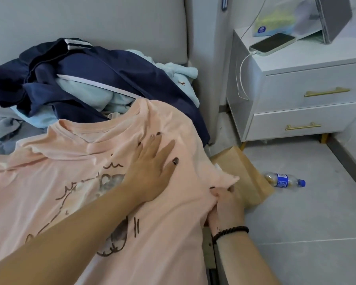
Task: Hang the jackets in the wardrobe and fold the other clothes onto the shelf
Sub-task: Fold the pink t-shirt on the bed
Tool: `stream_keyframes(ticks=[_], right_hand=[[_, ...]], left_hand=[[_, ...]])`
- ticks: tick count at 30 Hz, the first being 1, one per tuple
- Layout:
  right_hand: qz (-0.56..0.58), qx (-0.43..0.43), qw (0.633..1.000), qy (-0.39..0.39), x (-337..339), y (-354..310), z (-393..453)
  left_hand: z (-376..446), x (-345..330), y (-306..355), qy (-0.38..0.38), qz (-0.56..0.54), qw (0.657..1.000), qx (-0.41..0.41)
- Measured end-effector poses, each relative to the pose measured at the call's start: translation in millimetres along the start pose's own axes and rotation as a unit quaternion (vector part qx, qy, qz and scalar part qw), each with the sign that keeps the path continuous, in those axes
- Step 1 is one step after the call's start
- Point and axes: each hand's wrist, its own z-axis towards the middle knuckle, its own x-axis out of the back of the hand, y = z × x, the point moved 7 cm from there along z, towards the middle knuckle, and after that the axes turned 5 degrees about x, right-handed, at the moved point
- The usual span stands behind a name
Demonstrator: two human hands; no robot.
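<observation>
A peach T-shirt (74, 161) with a dark cartoon print lies spread face up on the bed. My left hand (152, 169) lies flat on its chest, fingers straight, pressing the cloth. At the bed's right edge my right hand (226, 204), a black bead bracelet on its wrist, pinches the shirt's right sleeve. Behind the shirt sits a heap of clothes: a navy jacket (103, 70) with white stripes over light blue garments (86, 93).
A grey padded headboard (111, 21) backs the bed. To the right stands a white nightstand (308, 95) with a charging phone (272, 44). On the grey tiled floor lie a plastic bottle (284, 181) and a brown paper bag (247, 171).
</observation>
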Motion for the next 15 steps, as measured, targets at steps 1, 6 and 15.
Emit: stream_keyframes(ticks=[1,6,15], right_hand=[[-0.086,0.112,0.990,-0.009,-4.8,-20.7,-1.6],[-0.486,0.356,0.723,-0.338,-79.6,-14.4,-53.4],[-0.615,0.432,0.557,-0.353,-85.8,-1.0,-75.3]], left_hand=[[-0.6,-0.3,-7.0,-0.004,-0.049,0.999,0.011],[-6.6,15.6,-55.6,0.103,-0.451,0.856,0.230],[-7.5,28.6,-69.6,-0.006,-0.359,0.911,0.204]])
